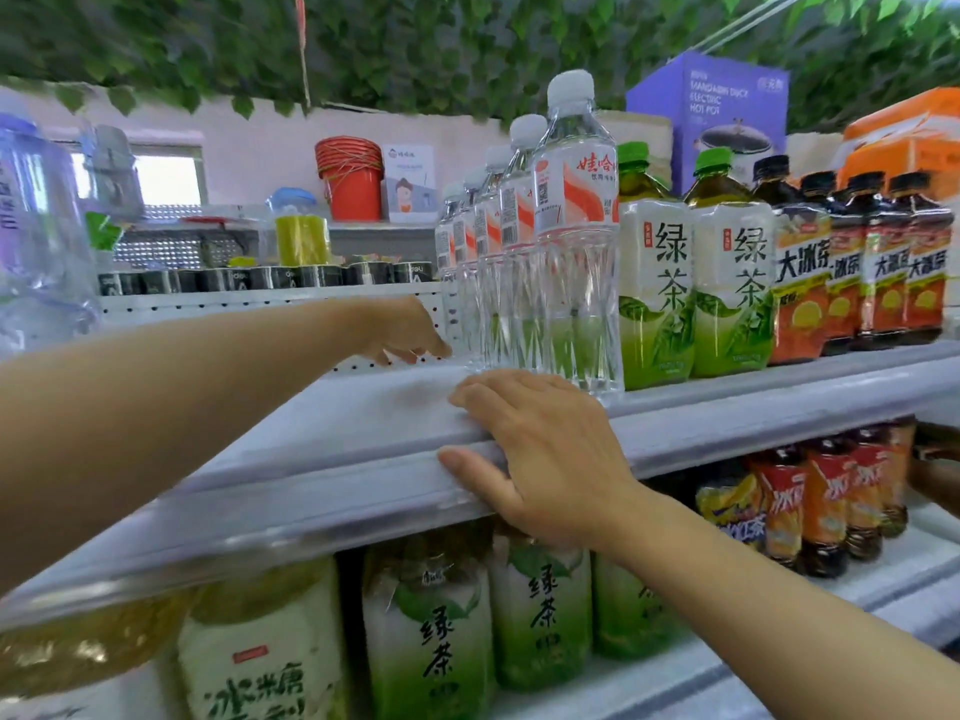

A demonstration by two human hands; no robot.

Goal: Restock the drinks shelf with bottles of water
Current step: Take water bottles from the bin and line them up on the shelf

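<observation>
Top shelf (pixel 322 407): a row of water bottles (pixel 574 220) runs front to back, roughly mid-shelf, white caps, red/white labels. Nearest one stands at the front edge, upright. Shelf surface left of the row is bare.

Left hand (pixel 410 335): arm reaches across the shelf toward the far end of the water row. Fingers loosely curled and pointing down, holding nothing; fingertips just beside the base of the rear bottles. Contact with a bottle: can't tell, blurred.

Right hand (pixel 540 454): rests on the near front lip of the shelf, fingers straight and spread flat on top, thumb along the front rail. Holding nothing. It sits just in front of the nearest water bottle, not touching it as far as I can see.

Right of the water: two green tea bottles (pixel 696 283), green caps, touching the row. Further right, dark iced tea bottles (pixel 857 267) with orange labels.

Lower shelf: more green tea bottles (pixel 431 631) under the hands, iced tea at right.

Far background: red bucket stack (pixel 350 176), purple hot pot box (pixel 711 111), leafy wall covering on top.
</observation>
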